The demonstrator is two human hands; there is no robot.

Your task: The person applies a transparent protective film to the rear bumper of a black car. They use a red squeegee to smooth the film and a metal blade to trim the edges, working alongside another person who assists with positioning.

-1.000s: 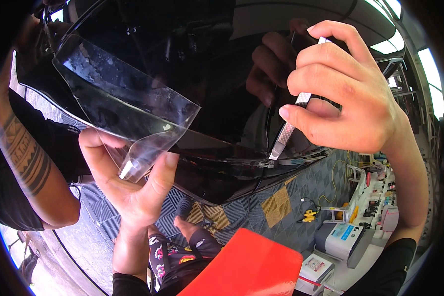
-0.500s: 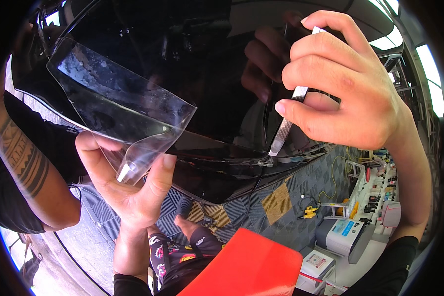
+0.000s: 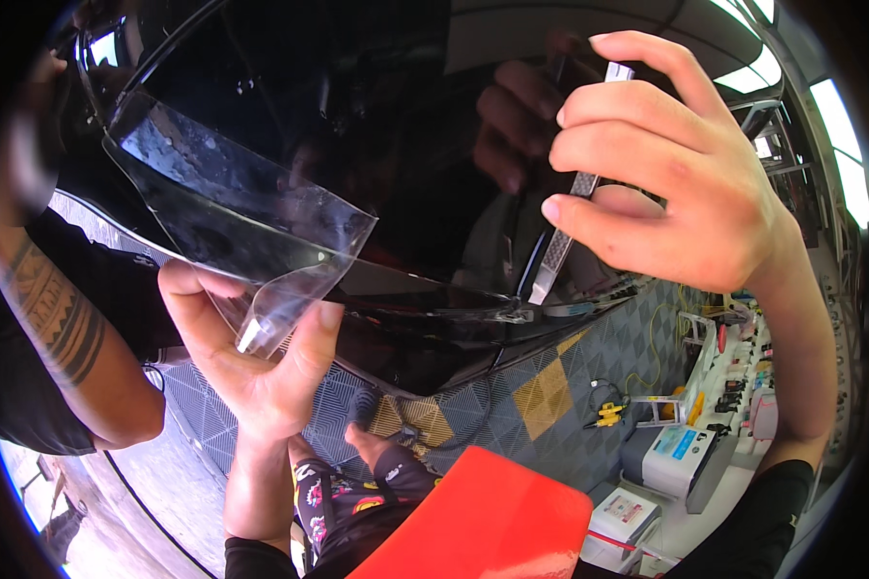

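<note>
My left hand (image 3: pixel 258 352) pinches the lower corner of a loose flap of clear plastic film (image 3: pixel 251 217) between thumb and fingers. The film is creased at the grip and spreads up and left over a glossy black car panel (image 3: pixel 406 145). In my right hand (image 3: pixel 671 174) is a slim metal craft knife (image 3: pixel 560 251) with a textured handle, tilted, its lower end at the panel's bottom edge. Whether its tip touches the panel I cannot tell. The fingers of that hand wrap round the handle and mirror in the black surface.
At the left, a co-worker's tattooed arm (image 3: pixel 53 309) reaches toward the car. A red sheet-like object (image 3: pixel 483 521) juts up at the bottom. Grey and yellow floor tiles (image 3: pixel 541 396) lie below; a grey-and-white box (image 3: pixel 674 458) and a tool-laden shelf (image 3: pixel 743 376) stand at right.
The film's free edge has sunk slightly and drawn a little left, with my left hand still pinching it. My right hand and the knife have barely shifted. The co-worker's arm has moved slightly.
</note>
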